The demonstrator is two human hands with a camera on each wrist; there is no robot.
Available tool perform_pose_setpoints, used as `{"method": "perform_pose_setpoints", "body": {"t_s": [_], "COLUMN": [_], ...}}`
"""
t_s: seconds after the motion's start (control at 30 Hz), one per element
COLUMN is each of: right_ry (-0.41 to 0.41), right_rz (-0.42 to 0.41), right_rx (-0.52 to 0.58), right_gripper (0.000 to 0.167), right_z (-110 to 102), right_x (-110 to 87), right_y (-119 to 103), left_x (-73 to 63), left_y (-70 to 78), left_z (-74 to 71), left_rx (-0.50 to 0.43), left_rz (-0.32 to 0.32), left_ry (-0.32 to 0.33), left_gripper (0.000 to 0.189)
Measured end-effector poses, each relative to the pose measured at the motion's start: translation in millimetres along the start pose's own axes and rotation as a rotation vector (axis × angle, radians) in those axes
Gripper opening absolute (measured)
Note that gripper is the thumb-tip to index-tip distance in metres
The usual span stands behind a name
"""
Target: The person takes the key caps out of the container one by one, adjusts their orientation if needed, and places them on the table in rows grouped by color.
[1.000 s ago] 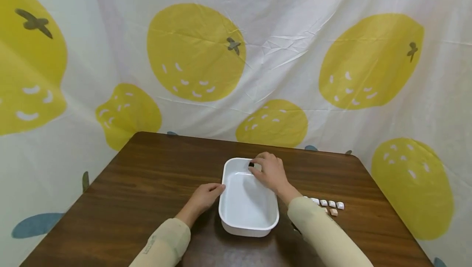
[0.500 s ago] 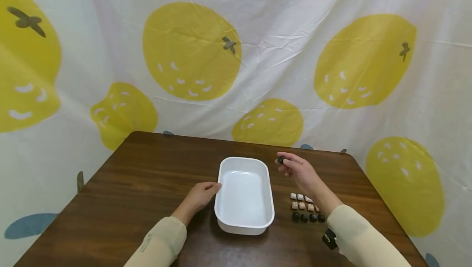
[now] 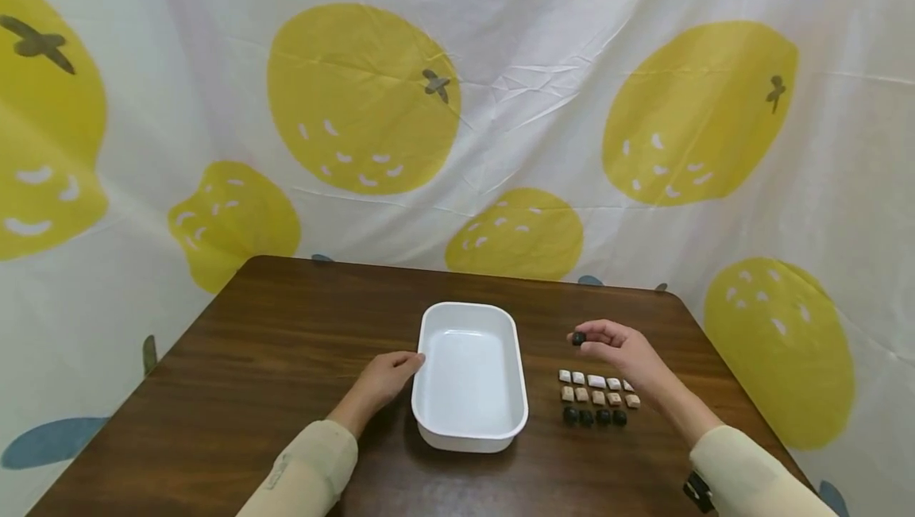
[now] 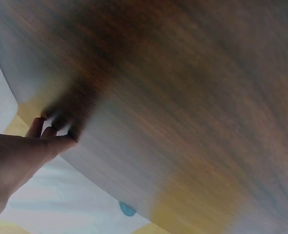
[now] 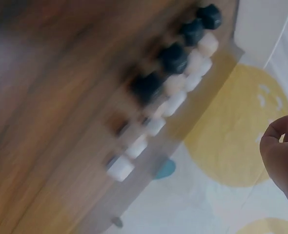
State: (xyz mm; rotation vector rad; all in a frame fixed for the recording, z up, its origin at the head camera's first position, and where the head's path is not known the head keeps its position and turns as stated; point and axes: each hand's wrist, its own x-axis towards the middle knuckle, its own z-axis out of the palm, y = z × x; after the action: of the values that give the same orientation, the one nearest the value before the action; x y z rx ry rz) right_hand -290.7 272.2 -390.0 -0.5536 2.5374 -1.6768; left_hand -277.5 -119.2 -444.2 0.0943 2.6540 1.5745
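Observation:
My right hand (image 3: pixel 629 350) pinches a small black keycap (image 3: pixel 578 338) between thumb and fingers, above the table to the right of the tray. Nearer me lie three rows of keycaps: white keycaps (image 3: pixel 596 380) at the back, beige keycaps (image 3: pixel 598 397) in the middle and black keycaps (image 3: pixel 604 416) in front. The right wrist view shows these rows blurred; the held keycap is out of sight there. My left hand (image 3: pixel 389 378) stays at the left side of a deep white tray (image 3: pixel 468 444), thumb at its rim. In the left wrist view, its fingers (image 4: pixel 61 141) extend toward the table.
The brown wooden table (image 3: pixel 343 302) has rounded far corners. Behind it hangs a white cloth (image 3: pixel 529 104) printed with yellow lemons. The tray stands mid-table, left of the keycap rows.
My right hand has moved right from over the tray's far end, then lower toward the rows, still pinching the black keycap. My left hand stays at the tray; the view shifts slightly.

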Motion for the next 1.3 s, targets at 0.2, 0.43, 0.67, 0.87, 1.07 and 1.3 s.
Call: {"method": "perform_pose_setpoints", "body": {"t_s": [0.2,0.43,0.67,0.87,1.07,1.3], "right_ry": [0.005,0.025,0.057,0.089,0.104,0.071], "right_rz": [0.069,0.131,0.194,0.150,0.127,0.168], "right_rx": [-0.267,-0.385,-0.497,-0.611,-0.649,-0.640], "right_gripper": [0.031,0.021,0.023,0.020,0.021,0.022], "right_z": [-26,-47,-44,-38,-37,-36], "right_x": [-38.9,-75.4,-86.1,-89.3,-87.7,-86.0], "right_y": [19,61,84,87,89,89], "left_x": [1.4,1.2,-2.6,-2.8,-1.5,-0.6], "left_y": [4.0,6.7,7.0,7.7,7.6,5.8], "left_z": [0.7,-1.6,-1.4,-0.7,-0.3,1.2], "left_rx": [-0.011,-0.006,0.003,0.012,0.006,-0.009], "left_rz": [-0.028,-0.044,-0.048,-0.051,-0.060,-0.085], "left_ry": [0.006,0.000,0.001,0.004,0.008,0.000], "left_gripper": [0.039,0.040,0.040,0.041,0.040,0.040]}}
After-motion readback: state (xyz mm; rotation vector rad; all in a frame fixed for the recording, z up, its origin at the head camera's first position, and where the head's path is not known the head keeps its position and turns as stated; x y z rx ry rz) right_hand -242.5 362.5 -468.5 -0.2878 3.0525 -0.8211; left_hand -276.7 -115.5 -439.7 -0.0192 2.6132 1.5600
